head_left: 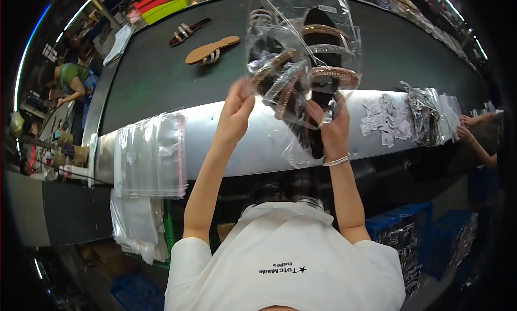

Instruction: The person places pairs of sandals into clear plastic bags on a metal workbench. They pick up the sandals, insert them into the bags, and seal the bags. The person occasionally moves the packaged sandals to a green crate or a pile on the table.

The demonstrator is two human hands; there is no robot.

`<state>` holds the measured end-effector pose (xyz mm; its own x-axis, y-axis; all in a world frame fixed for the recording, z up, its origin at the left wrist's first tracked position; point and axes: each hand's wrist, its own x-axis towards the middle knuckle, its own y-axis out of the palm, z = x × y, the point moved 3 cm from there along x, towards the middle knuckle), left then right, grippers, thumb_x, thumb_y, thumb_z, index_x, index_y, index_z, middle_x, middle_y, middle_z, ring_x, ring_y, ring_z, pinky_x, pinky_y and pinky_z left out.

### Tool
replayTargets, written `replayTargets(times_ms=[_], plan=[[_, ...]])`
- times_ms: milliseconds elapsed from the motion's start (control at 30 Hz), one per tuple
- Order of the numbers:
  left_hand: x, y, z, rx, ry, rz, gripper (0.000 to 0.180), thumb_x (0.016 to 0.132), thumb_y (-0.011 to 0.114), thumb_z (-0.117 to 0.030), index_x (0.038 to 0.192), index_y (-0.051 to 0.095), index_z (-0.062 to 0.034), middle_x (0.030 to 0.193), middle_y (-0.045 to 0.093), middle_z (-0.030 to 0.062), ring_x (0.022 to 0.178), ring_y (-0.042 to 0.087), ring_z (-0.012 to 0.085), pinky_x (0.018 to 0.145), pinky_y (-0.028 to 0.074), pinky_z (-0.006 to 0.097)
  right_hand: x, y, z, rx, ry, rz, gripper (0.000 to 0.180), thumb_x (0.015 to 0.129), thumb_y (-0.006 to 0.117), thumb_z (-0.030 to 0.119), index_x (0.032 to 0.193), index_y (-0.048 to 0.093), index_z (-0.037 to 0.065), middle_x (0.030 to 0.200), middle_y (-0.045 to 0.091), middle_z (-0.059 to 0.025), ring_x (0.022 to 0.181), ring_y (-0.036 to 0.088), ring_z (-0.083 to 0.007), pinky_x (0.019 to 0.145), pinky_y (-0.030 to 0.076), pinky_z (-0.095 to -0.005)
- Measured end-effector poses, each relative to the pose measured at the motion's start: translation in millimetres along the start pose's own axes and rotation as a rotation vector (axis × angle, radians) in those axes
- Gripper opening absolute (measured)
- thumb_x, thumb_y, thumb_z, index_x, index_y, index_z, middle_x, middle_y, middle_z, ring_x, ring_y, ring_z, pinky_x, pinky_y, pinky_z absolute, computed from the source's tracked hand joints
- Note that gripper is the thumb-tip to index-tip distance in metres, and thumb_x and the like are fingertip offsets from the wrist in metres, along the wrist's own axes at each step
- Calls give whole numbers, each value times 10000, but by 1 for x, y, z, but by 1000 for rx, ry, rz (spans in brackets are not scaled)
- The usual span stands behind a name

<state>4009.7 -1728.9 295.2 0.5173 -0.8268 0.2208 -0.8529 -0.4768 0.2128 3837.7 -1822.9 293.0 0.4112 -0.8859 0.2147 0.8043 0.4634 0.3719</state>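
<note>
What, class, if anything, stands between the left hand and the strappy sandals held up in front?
Thin film does: the clear plastic bag over the strappy sandals comes between them and the left hand, at its left edge. Nothing else visibly blocks the way.

Qty: min 2 bagged sandals, 2 loose sandals, 1 label pile, min 2 blue crates.
</note>
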Motion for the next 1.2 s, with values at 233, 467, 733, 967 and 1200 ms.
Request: replayTargets(times_ms=[233, 467, 733, 967, 1200], plan=[[-49, 25, 48, 539, 3, 544, 260, 758, 486, 25, 1008, 553, 56, 907, 614, 264, 888, 577, 433, 787, 464, 437, 31, -3, -5, -156, -86, -154, 490, 742, 774, 179, 1095, 491, -9, 939, 615, -48, 820, 573, -101, 701, 483, -234], [-64, 25, 76, -298, -211, 602, 931, 771, 690, -52, 1454, 61, -122, 1424, 292, 139, 1224, 431, 327, 1007, 354, 513, 31, 15, -40, 9, -111, -232, 729, 724, 780, 273, 1238, 359, -27, 1116, 577, -170, 989, 587, -212, 877, 467, -327], [-73, 13, 112, -540, -558, -128, 373, 898, 553, -148, 1193, 415, 34, 1109, 561, 152, 991, 601, 262, 796, 549, 336, 39, -30, -122, -1256, 222, 113, 724, 652, 727, 378, 1174, 444, -37, 1048, 528, -204, 977, 512, -357, 871, 441, -418], [-67, -12, 143, -169, -491, -203, 300, 887, 553, -78, 1134, 446, 54, 1048, 578, 138, 955, 605, 217, 807, 525, 315, 48, -17, -130, -1416, -342, 243, 519, 728, 615, 368, 1114, 542, 29, 1213, 494, -138, 1162, 413, -316, 1005, 294, -506], [-129, -44, 121, 36, -575, -138, 253, 957, 463, -170, 1056, 536, 52, 948, 639, 147, 807, 661, 203, 644, 569, 275, -51, 7, -113, -1314, -740, 457, 152, 726, 550, 191, 766, 636, 72, 909, 589, -63, 1008, 514, -273, 972, 298, -523]])
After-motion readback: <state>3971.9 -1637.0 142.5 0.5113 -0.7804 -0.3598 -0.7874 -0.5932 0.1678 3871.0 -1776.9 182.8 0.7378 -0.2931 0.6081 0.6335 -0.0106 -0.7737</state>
